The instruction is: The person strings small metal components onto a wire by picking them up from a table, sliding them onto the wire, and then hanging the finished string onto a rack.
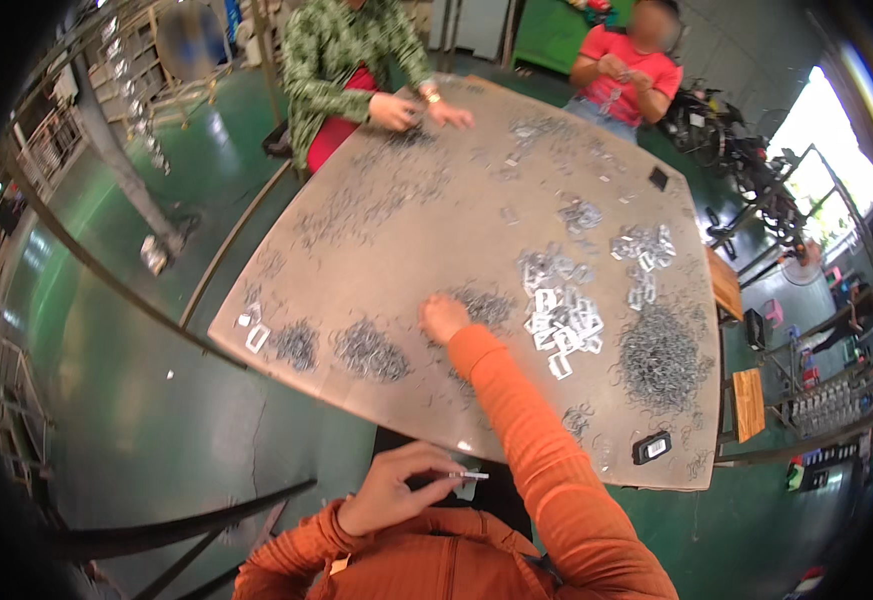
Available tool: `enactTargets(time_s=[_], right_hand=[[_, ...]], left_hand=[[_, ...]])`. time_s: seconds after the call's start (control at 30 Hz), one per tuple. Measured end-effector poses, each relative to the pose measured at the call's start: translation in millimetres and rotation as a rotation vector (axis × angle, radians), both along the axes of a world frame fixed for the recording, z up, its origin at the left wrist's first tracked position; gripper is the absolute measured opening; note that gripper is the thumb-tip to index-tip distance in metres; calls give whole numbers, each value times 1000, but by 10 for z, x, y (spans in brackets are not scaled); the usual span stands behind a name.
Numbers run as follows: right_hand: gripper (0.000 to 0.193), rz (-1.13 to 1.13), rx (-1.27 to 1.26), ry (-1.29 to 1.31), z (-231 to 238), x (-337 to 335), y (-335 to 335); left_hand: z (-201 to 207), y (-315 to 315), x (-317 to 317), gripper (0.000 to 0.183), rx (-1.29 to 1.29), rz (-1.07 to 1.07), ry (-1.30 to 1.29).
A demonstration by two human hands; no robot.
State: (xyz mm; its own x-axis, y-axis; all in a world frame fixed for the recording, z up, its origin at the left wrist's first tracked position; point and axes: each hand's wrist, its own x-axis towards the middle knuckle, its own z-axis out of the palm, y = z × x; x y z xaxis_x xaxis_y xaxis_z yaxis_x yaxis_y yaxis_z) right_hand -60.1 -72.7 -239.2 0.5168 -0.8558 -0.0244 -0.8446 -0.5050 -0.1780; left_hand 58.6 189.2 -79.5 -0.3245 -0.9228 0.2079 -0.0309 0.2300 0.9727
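Close to my body, below the table's near edge, my left hand point(403, 486) pinches a small flat metal piece point(472, 477), seen edge-on between thumb and fingers. My right arm reaches over the tabletop point(381, 270). There my right hand point(443, 317) is down with its fingers drawn together, beside a pile of small grey metal pieces point(484, 306). Whatever the fingertips hold is too small to make out. Bright rectangular metal frames point(564, 325) lie in a loose heap right of that hand. To its left sits another mound of small metal pieces point(371, 350).
A large heap of small metal pieces point(659, 357) and a black box point(651, 447) occupy the table's right side. Loose frames point(256, 337) lie near the left corner. Across the table are a person in a green patterned top point(341, 75) and one in a red shirt point(646, 70).
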Motion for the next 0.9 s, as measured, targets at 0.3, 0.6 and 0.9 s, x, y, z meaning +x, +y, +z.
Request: enactTargets(time_s=[0.3, 0.6, 0.9], right_hand=[[12, -214, 206, -732, -73, -412, 342], [25, -515, 557, -1340, 603, -1547, 1650], [79, -423, -1004, -1444, 2936, -2651, 3473]], left_hand=[[-450, 173, -400, 12, 47, -143, -24], [-801, 193, -645, 19, 46, -282, 6], [-974, 213, -926, 15, 123, -274, 93]])
